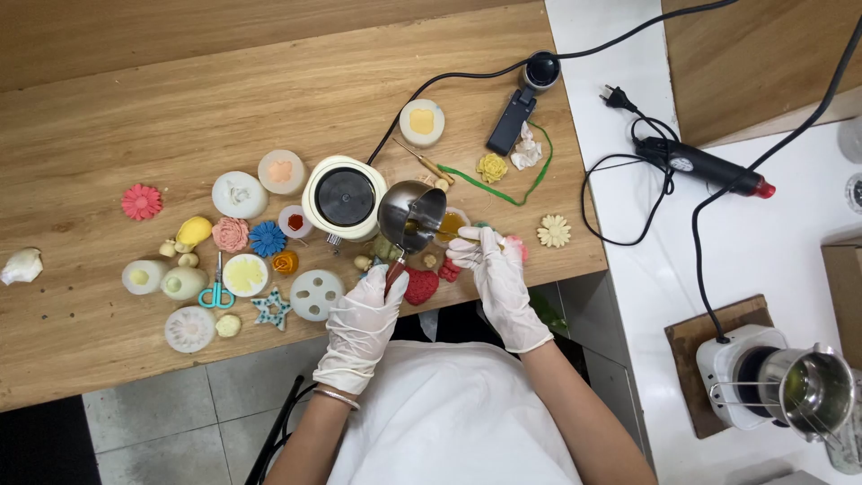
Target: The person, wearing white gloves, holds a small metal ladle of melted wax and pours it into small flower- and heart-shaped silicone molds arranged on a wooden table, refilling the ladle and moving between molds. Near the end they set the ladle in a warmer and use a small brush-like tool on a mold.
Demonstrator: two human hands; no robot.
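Note:
My left hand (364, 316), in a white glove, grips the handle of a small steel pouring pot (411, 216) tilted over a little round mould (452, 224) with amber liquid in it. My right hand (492, 268), also gloved, holds a thin stick at the mould's edge, steadying it. A red heart-shaped piece (419, 286) lies just below the pot, between my two hands. Left of the pot stands a round cream hot plate (344, 198) with a black top.
Several flower-shaped wax pieces and white silicone moulds are spread over the wooden table (135, 108), with teal scissors (216, 292) at the left. A black heat gun (705, 166) lies on the white counter at right. A second hot plate with a steel pot (813, 391) sits at lower right.

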